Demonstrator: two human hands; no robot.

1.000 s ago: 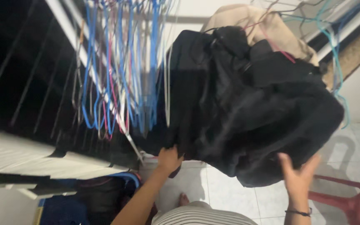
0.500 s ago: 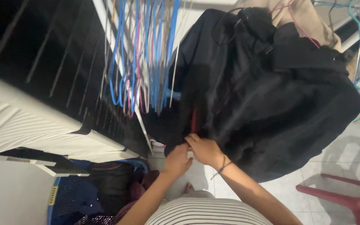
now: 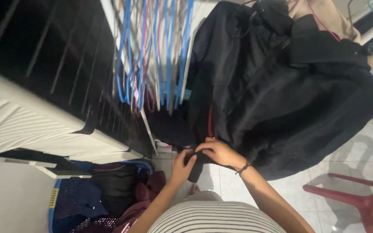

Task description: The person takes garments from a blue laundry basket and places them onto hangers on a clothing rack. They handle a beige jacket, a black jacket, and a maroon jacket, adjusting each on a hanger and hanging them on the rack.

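Note:
A large black garment (image 3: 290,86) hangs from a rail and fills the upper right of the head view. Both my hands meet at its lower hem. My left hand (image 3: 183,163) pinches a dark fold of the fabric from below. My right hand (image 3: 217,152), with a dark band on its wrist, grips the same hem just to the right. A thin red strip (image 3: 210,121) shows inside the garment above my hands. A beige garment (image 3: 324,15) hangs behind the black one.
Several blue, pink and white hangers (image 3: 156,51) dangle from a drying rack left of the garment. A white slatted rack frame (image 3: 31,125) crosses the left. A blue laundry basket (image 3: 55,203) with dark clothes stands lower left. A red plastic chair (image 3: 359,198) is lower right on white tiles.
My right hand came in from the lower right and joined my left hand at the hem. The camera view has shifted so the rack and hangers sit further left.

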